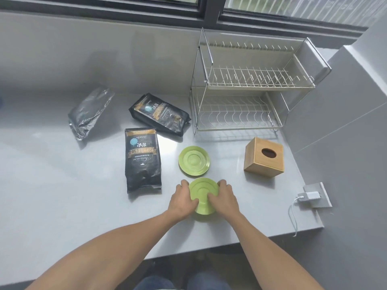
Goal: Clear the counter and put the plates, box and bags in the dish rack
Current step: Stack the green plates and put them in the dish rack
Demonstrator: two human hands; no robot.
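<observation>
A small green plate [202,191] lies near the front of the grey counter [62,185]. My left hand [183,198] grips its left edge and my right hand [225,197] grips its right edge. A second green plate [194,161] lies just behind it. Two black coffee bags lie to the left, one upright in view [142,162] and one slanted behind it [160,114]. A silver foil bag [90,113] lies farther left. A wooden tissue box [264,160] stands right of the plates. The two-tier wire dish rack [247,86] stands empty at the back right.
A wall socket with a white charger [312,195] and its cable sits on the right wall near the counter's front corner. The counter's front edge runs just below my wrists. A window spans the back wall.
</observation>
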